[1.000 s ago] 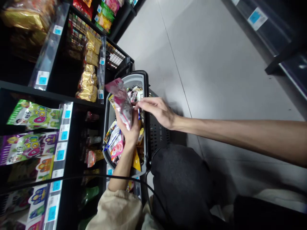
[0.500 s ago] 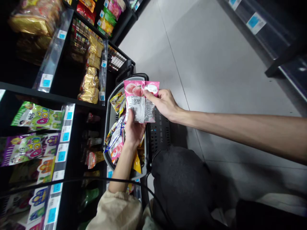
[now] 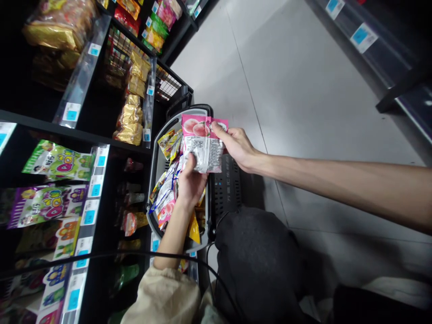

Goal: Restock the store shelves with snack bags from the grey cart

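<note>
Both my hands hold a pink and white candy bag (image 3: 201, 143) with peaches pictured on it, its back with printed text turned up toward me. My left hand (image 3: 191, 184) grips its lower left part, thumb lying over the front. At the upper right corner, my right hand (image 3: 238, 145) pinches the bag with the thumb on top; the fingers behind are hidden. Beneath the bag stands a grey and black shopping basket (image 3: 152, 189). Inside it lie several snack packets, among them a yellow one (image 3: 166, 143) and a white and pink one (image 3: 165, 211).
Shelves on the left carry QQ candy bags (image 3: 60, 162), gold-wrapped packs (image 3: 131, 119) and small cups (image 3: 133, 222), with price tags (image 3: 89, 216) along the edges. Grey tiled floor (image 3: 303, 90) lies to the right, with another shelf (image 3: 378, 49) beyond. A black cable (image 3: 111, 253) crosses low in front.
The view has shifted slightly, so most things sit a little further right. Both hands keep their hold on the candy bag, which stays above the basket.
</note>
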### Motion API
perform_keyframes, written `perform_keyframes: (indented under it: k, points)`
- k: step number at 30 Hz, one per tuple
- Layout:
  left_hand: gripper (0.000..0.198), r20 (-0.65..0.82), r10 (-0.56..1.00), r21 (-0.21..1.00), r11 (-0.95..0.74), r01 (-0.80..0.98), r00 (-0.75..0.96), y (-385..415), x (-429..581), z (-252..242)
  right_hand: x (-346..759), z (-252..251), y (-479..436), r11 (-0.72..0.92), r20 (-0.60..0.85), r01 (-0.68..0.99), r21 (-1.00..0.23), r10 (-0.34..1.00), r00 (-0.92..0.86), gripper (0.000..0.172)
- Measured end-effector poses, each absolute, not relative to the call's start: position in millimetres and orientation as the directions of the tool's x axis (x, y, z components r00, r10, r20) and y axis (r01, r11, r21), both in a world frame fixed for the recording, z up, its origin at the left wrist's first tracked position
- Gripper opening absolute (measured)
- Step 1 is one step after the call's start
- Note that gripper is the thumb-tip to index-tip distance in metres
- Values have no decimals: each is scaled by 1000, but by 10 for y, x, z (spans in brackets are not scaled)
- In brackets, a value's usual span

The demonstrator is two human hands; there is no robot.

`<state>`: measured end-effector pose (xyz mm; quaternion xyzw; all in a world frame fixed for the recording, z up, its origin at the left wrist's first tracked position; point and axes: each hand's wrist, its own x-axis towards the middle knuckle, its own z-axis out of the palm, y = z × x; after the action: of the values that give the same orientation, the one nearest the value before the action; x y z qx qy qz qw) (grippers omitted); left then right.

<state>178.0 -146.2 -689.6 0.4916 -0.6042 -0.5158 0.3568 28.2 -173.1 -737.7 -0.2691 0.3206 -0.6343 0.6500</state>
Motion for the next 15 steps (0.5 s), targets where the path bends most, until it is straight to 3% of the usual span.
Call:
perform_keyframes:
  k: [15]
  points:
    - [64, -70, -960, 973, -6, -231, -270, -1489, 1794, -6887, 302, -7448, -1766, 50, -25, 666, -745, -999, 47, 60]
